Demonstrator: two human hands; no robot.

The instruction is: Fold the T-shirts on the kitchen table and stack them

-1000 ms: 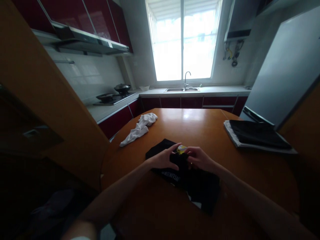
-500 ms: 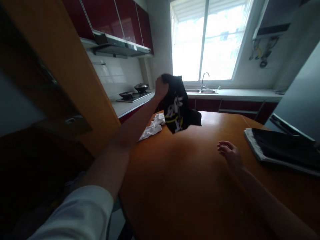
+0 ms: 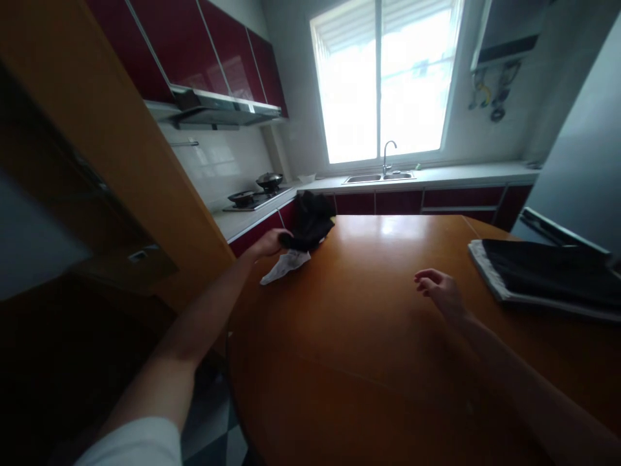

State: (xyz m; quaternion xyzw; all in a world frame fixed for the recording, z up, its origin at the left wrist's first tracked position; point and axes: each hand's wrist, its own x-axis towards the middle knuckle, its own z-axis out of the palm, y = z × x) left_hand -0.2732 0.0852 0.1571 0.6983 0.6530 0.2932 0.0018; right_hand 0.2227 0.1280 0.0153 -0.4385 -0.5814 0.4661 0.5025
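Observation:
At the table's far left edge, my left hand is closed on one end of a black garment, which is bunched and blurred by motion. Only a little yellow of its print shows now. Under it and towards me lies a crumpled white cloth, partly covered. My right hand hovers over the right half of the wooden table with loosely bent fingers and nothing in them.
Folded black and white cloths form a flat pile at the table's right. Beyond the table are a sink and a stove with pans. A wooden cabinet edge stands close on my left.
My left hand has swung the black garment down and left, from up in the air to over the white cloth. My right hand has hardly moved. The view has shifted slightly.

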